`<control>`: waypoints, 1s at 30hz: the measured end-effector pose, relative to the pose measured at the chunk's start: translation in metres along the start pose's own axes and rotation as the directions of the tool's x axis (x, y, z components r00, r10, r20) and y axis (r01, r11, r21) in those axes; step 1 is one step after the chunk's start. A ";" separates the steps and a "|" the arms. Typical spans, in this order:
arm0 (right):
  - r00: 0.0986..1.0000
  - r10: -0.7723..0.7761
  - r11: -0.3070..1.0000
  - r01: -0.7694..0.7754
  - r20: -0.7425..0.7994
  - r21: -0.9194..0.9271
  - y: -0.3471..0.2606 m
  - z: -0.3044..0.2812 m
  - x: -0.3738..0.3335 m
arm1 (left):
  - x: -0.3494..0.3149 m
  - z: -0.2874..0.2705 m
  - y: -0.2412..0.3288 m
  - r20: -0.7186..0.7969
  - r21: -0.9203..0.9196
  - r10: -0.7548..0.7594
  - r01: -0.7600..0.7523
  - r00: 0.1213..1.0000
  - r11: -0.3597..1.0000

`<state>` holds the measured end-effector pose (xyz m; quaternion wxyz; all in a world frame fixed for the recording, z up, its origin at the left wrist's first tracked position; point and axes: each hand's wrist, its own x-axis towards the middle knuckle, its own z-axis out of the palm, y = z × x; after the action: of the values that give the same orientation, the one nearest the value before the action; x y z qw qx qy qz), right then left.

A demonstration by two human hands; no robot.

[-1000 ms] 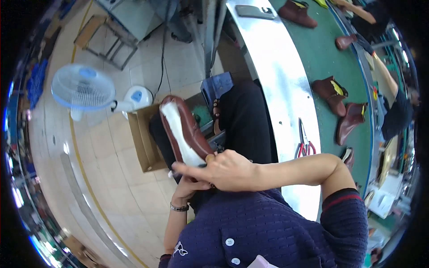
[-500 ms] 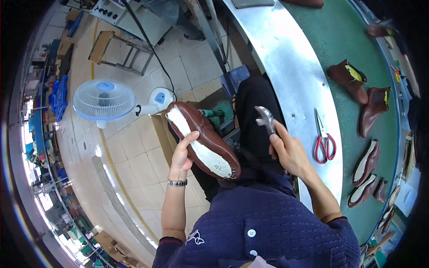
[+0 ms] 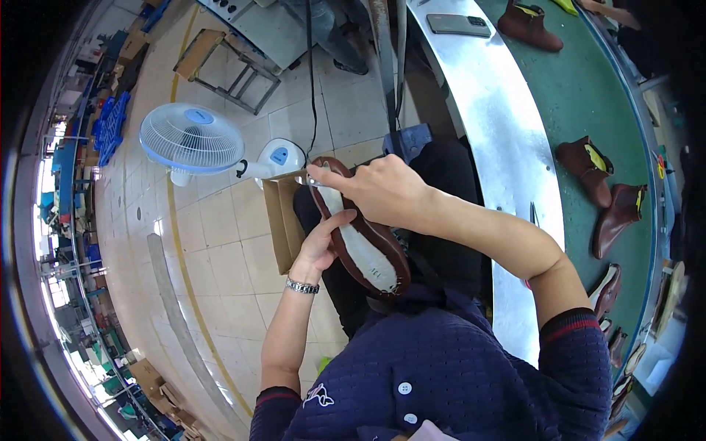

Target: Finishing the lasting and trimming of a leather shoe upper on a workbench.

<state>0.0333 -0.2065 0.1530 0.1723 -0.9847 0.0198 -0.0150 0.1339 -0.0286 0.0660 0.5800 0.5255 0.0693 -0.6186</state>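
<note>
Left hand, grip around upturned shoe; right hand, over its far end, grip on half-hidden tool.

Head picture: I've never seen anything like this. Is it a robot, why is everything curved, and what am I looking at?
No robot here: these are a person's two bare hands. The camera is worn on their head and looks down; its wide fisheye lens bends straight edges. The picture isn't mirrored, so its left is theirs.

The left hand holds a brown shoe, white underside facing the camera. The right hand is at its far end, with a bit of metal at the fingertips, too hidden to name.

To the right, a phone lies on a metal bench; beyond, brown boots stand or lie on a green surface.
</note>
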 end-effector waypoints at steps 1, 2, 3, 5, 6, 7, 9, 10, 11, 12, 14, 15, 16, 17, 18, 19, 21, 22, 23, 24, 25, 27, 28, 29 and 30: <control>1.000 -0.008 1.000 0.008 0.004 -0.004 -0.002 -0.009 -0.002 | 0.000 0.000 -0.001 0.000 -0.008 0.005 -0.005 1.000 1.000; 0.995 0.066 0.989 -0.055 -0.073 0.136 -0.003 -0.016 -0.010 | -0.001 0.002 -0.003 0.010 0.003 0.052 -0.052 0.999 0.999; 0.980 0.144 0.955 -0.103 -0.134 0.277 -0.004 -0.022 -0.020 | -0.003 0.004 -0.005 0.017 0.010 0.099 -0.099 0.995 0.995; 0.917 0.331 0.800 -0.149 -0.221 0.581 0.000 -0.035 -0.047 | -0.013 0.011 -0.001 0.046 0.012 0.087 -0.087 0.995 0.996; 0.849 0.495 0.628 -0.202 -0.185 0.752 0.004 -0.031 -0.064 | -0.019 0.017 -0.004 0.085 0.120 0.162 -0.172 0.983 0.978; 0.803 0.596 0.427 -0.329 0.011 0.842 0.008 -0.040 -0.076 | -0.023 0.020 -0.006 0.122 0.217 0.235 -0.257 0.964 0.942; 0.820 0.566 0.221 -0.247 0.082 0.943 0.025 -0.027 -0.098 | -0.019 0.020 -0.012 0.181 0.269 0.228 -0.271 0.957 0.924; 0.824 0.552 0.169 -0.259 0.126 0.951 0.031 -0.021 -0.109 | -0.013 0.017 -0.021 0.247 0.333 0.294 -0.366 0.923 0.869; 0.826 0.537 0.115 -0.273 0.171 0.955 0.034 -0.012 -0.119 | -0.007 0.016 -0.029 0.317 0.386 0.350 -0.457 0.882 0.801; 0.827 0.507 0.020 -0.291 0.241 0.957 0.036 -0.001 -0.129 | -0.005 0.029 -0.028 0.382 0.385 0.419 -0.554 0.824 0.738; 0.830 0.434 -0.108 -0.337 0.349 0.935 0.033 0.015 -0.145 | 0.006 0.027 -0.047 0.407 0.385 0.415 -0.564 0.814 0.730; 0.831 0.369 -0.155 -0.386 0.416 0.909 0.027 0.014 -0.146 | 0.010 0.023 -0.058 0.443 0.394 0.426 -0.598 0.789 0.698; 0.824 0.337 -0.205 -0.408 0.456 0.890 0.021 0.020 -0.149 | 0.016 0.018 -0.069 0.432 0.346 0.395 -0.554 0.811 0.758; 0.818 0.302 -0.254 -0.427 0.490 0.868 0.016 0.025 -0.153 | 0.018 0.013 -0.078 0.425 0.342 0.378 -0.533 0.822 0.774; 0.806 0.274 -0.262 -0.462 0.525 0.847 0.014 0.034 -0.158 | 0.021 0.012 -0.081 0.446 0.330 0.368 -0.532 0.816 0.780; 0.833 0.231 -0.179 -0.471 0.502 0.864 0.011 0.038 -0.158 | 0.022 0.010 -0.082 0.467 0.317 0.360 -0.533 0.808 0.784; 0.786 0.198 -0.214 -0.549 0.586 0.808 0.005 0.039 -0.154 | 0.015 0.005 -0.063 0.545 0.354 0.294 -0.533 0.785 0.768; 0.778 0.182 -0.172 -0.576 0.601 0.799 0.004 0.041 -0.153 | 0.013 0.005 -0.053 0.623 0.384 0.238 -0.555 0.746 0.738; 0.776 0.180 -0.173 -0.580 0.604 0.796 0.003 0.041 -0.152 | 0.015 0.003 -0.050 0.620 0.382 0.238 -0.553 0.747 0.741; 0.765 0.127 -0.188 -0.607 0.632 0.772 0.002 0.041 -0.151 | 0.018 0.002 -0.047 0.610 0.276 0.205 -0.448 0.765 0.850; 0.751 0.073 -0.200 -0.634 0.656 0.747 0.000 0.041 -0.151 | 0.018 0.003 -0.044 0.605 0.161 0.169 -0.327 0.778 0.931; 0.745 0.081 -0.195 -0.639 0.662 0.744 -0.003 0.039 -0.148 | 0.019 0.012 -0.048 0.507 0.081 0.218 -0.298 0.834 0.951; 0.729 0.075 -0.167 -0.663 0.680 0.729 -0.005 0.037 -0.145 | 0.024 0.012 -0.048 0.430 0.126 0.249 -0.331 0.868 0.935; 0.712 0.068 -0.138 -0.687 0.699 0.714 -0.007 0.036 -0.143 | 0.025 0.014 -0.050 0.350 0.174 0.283 -0.358 0.893 0.917; 0.709 0.067 -0.138 -0.690 0.702 0.710 -0.008 0.038 -0.144 | 0.020 0.033 -0.051 0.306 0.278 0.379 -0.462 0.874 0.842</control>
<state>-0.1087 -0.1801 0.1164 0.7937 -0.4853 0.2655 0.2528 0.0797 -0.0483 0.0389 0.6059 0.5420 -0.2272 -0.5362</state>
